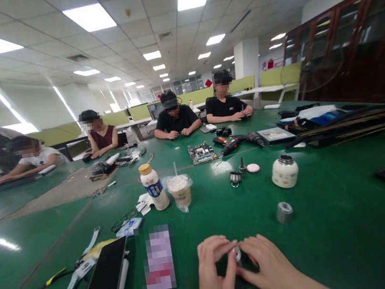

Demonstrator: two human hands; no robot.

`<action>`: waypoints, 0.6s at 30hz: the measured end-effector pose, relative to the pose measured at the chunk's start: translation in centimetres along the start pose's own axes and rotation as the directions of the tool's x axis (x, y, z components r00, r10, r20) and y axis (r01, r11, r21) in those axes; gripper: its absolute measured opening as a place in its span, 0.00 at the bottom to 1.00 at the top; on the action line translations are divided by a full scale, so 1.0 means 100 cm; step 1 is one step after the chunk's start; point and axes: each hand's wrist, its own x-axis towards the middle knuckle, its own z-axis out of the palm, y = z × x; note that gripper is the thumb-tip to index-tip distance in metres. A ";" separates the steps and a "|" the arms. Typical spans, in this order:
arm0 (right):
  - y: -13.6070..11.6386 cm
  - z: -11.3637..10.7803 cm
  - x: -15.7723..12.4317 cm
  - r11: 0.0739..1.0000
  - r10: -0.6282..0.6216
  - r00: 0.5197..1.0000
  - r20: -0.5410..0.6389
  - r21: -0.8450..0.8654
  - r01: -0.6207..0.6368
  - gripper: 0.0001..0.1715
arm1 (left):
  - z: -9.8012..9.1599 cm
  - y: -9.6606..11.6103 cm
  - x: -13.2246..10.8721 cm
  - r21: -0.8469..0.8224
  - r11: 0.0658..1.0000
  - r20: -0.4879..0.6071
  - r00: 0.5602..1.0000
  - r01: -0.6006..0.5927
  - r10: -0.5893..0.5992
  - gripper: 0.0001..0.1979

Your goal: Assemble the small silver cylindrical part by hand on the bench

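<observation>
My left hand (214, 271) and my right hand (268, 261) meet low on the green table (334, 220), fingers curled round a small round silvery part (237, 253) held between them. Just beyond my right hand stands a small grey metal cylinder (284, 212). Farther off stands a cream ceramic jar (285, 171) without its lid. A metal ring piece (235, 177), a small dark cone-shaped piece (242, 166) and a pink round disc (253, 168) lie to the left of the jar.
A dark phone (103, 286) and a blurred card (157, 263) lie at my left. A yellow-capped bottle (154, 186) and a lidded drink cup (180, 192) stand ahead. A circuit board (201, 153) and power tools (239, 142) lie farther back. Several people sit along the far side.
</observation>
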 end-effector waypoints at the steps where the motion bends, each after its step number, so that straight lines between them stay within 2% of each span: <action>1: 0.000 0.000 0.000 1.000 0.001 1.000 0.002 0.002 -0.001 0.08 | -0.001 0.001 0.000 -0.001 1.000 0.025 1.000 -0.004 0.004 0.12; 4: 0.001 0.001 0.000 1.000 0.001 1.000 0.005 0.010 -0.001 0.09 | -0.003 0.000 0.000 -0.011 1.000 0.077 0.997 -0.002 0.003 0.14; 8: 0.002 0.002 -0.001 1.000 0.004 1.000 -0.003 0.025 -0.004 0.09 | -0.002 -0.002 0.000 -0.036 0.999 0.073 0.997 0.014 -0.012 0.16; 15: 0.003 0.002 0.000 0.999 0.014 1.000 0.004 0.036 -0.015 0.10 | 0.001 0.004 0.003 -0.034 0.999 0.009 0.999 0.034 -0.033 0.10; 18: 0.000 -0.001 0.001 0.999 0.026 1.000 0.014 0.032 -0.027 0.10 | 0.002 0.001 0.003 -0.056 0.997 -0.085 0.995 0.052 -0.057 0.06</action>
